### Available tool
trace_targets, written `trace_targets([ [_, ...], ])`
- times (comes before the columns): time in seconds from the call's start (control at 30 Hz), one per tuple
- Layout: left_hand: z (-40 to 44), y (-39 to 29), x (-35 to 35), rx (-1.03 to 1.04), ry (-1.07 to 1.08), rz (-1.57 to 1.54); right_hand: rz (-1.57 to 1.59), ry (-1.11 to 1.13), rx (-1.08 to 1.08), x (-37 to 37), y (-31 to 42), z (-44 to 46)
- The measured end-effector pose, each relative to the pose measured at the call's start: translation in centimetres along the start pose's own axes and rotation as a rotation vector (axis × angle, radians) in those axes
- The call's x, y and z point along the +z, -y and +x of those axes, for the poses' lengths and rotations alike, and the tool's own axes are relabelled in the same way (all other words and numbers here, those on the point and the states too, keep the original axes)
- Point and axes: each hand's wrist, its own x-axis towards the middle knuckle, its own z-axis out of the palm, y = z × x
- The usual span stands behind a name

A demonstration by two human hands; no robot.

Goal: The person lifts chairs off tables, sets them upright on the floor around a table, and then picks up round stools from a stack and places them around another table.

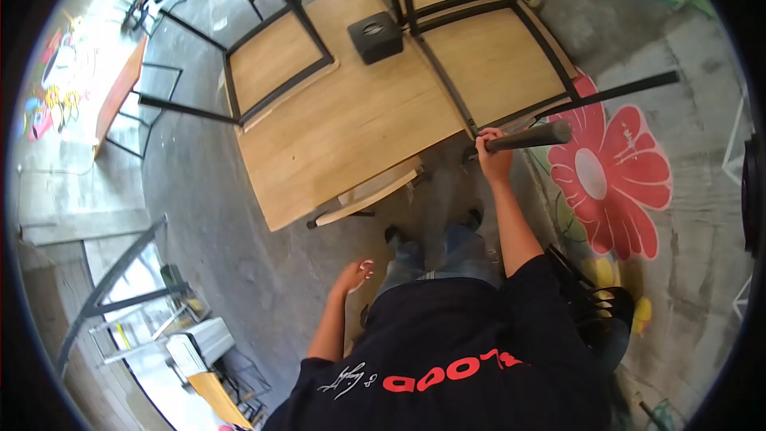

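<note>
My right hand (495, 155) is wrapped round a dark leg of an upturned stool (550, 133), near the table's front right corner. The stool's wooden seat (493, 60) lies face down on the wooden table (343, 136), and its black metal frame points up. My left hand (353, 276) hangs low beside my body, away from the table. Its fingers are loosely bent and apart, with nothing visible in them. Below the near table edge shows the curved wooden back of a chair (369, 198).
Another upturned stool (275, 64) lies on the table's left side. A black tissue box (375, 37) sits between the stools. At the right stands a wall with a painted red flower (614, 168). An orange-edged table (121, 96) stands far left, on the grey floor (191, 183).
</note>
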Motion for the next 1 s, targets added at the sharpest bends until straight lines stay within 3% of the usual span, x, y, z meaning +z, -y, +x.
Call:
trace_targets([
  [0.07,-1.3,-5.5,0.6,0.013,0.045,-0.018,0.312,-0.120,0.126,-1.2,4.3,0.8],
  [0.1,-1.5,-8.6,1.1,0.025,0.062,-0.031,0.330,-0.079,0.196,-2.5,3.6,0.6],
  [0.2,-1.5,-18.3,1.9,0.083,0.157,-0.161,0.381,-0.012,0.354,-5.0,-2.8,-2.1],
  [0.23,-0.8,-20.9,1.8,0.177,0.146,-0.109,0.395,-0.032,0.363,-5.9,-7.6,-3.6],
  [0.3,1.1,-25.9,1.7,0.358,0.140,-0.006,0.370,-0.094,0.351,-9.7,-8.0,-4.2],
  [0.4,5.8,-31.3,2.2,0.578,-0.127,-0.032,0.240,-0.190,0.278,-16.5,-4.4,-3.2],
  [0.5,7.1,-39.2,4.7,0.741,-0.417,0.060,0.394,-0.050,0.385,-23.3,-3.8,-3.9],
  [0.57,7.1,-42.8,7.3,0.848,-0.515,0.140,0.407,-0.133,0.379,-25.0,-0.8,-4.6],
  [0.7,8.6,-45.1,10.1,0.897,-0.370,-0.066,0.471,-0.212,0.438,-27.9,3.2,-7.6],
  [0.8,11.0,-42.8,8.5,0.810,0.005,-0.041,0.594,-0.273,0.481,-29.4,5.0,-11.4],
  [0.87,10.6,-40.3,7.7,0.609,0.023,-0.030,0.539,-0.316,0.515,-29.5,7.3,-14.5],
  [0.9,9.4,-39.7,8.9,0.632,-0.069,-0.159,0.510,-0.338,0.532,-29.6,8.3,-15.8],
  [0.93,9.7,-38.3,9.1,0.731,0.004,-0.280,0.525,-0.389,0.506,-29.7,9.4,-17.0],
  [1.0,8.6,-36.7,9.4,0.722,0.029,-0.233,0.552,-0.496,0.452,-29.6,11.3,-19.4],
])
